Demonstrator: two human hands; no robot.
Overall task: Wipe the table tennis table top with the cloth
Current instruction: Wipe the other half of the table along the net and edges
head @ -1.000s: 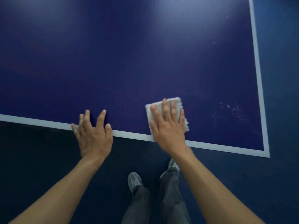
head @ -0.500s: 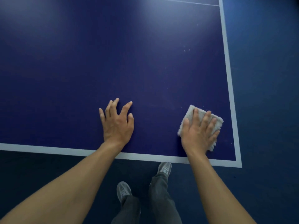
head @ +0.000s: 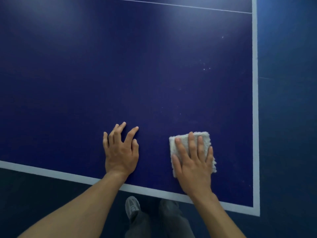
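Cloth (head: 205,137) pressed flat on blue table top (head: 137,74), near its right corner, under straight fingers of right hand (head: 193,164). Left hand (head: 121,152) beside, apart from cloth, fingers spread, palm down on table top, holding nothing.

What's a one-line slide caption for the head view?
Right hand presses a folded white cloth on the blue table tennis table top near its corner; left hand rests beside it.
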